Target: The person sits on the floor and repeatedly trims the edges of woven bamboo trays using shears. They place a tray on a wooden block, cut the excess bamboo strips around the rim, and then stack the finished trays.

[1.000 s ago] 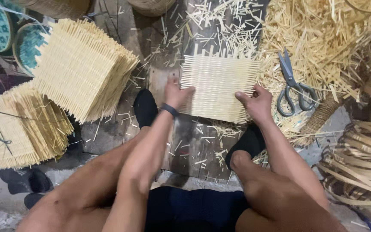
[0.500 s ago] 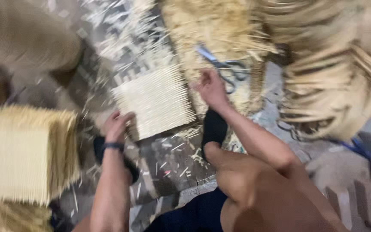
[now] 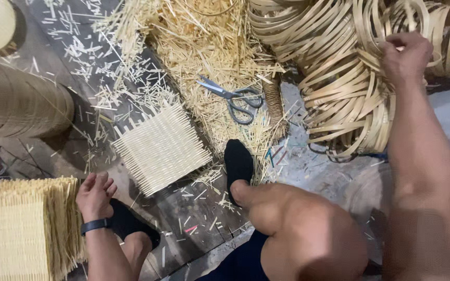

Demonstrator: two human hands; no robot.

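Observation:
A square woven bamboo mat (image 3: 161, 149) lies flat on the dark wooden board in front of me. My left hand (image 3: 95, 195), with a dark wristband, rests loosely curled on the board just left of the mat and holds nothing. Far out to the upper right, my right hand (image 3: 405, 56) has its fingers closed around strips in a pile of bamboo hoops (image 3: 347, 78). Grey-handled scissors (image 3: 233, 96) lie on the heap of bamboo splinters (image 3: 204, 47) between mat and hoops.
A stack of finished woven mats (image 3: 24, 229) sits at the lower left. Rolled woven cylinders (image 3: 16, 99) stand at the left edge. My black-socked feet (image 3: 238, 161) and bare knees fill the lower middle. Cut splinters litter the board.
The view has swung right. My right hand left the mat's edge and reached up to the bamboo hoops. My left hand came off the mat and now rests beside it.

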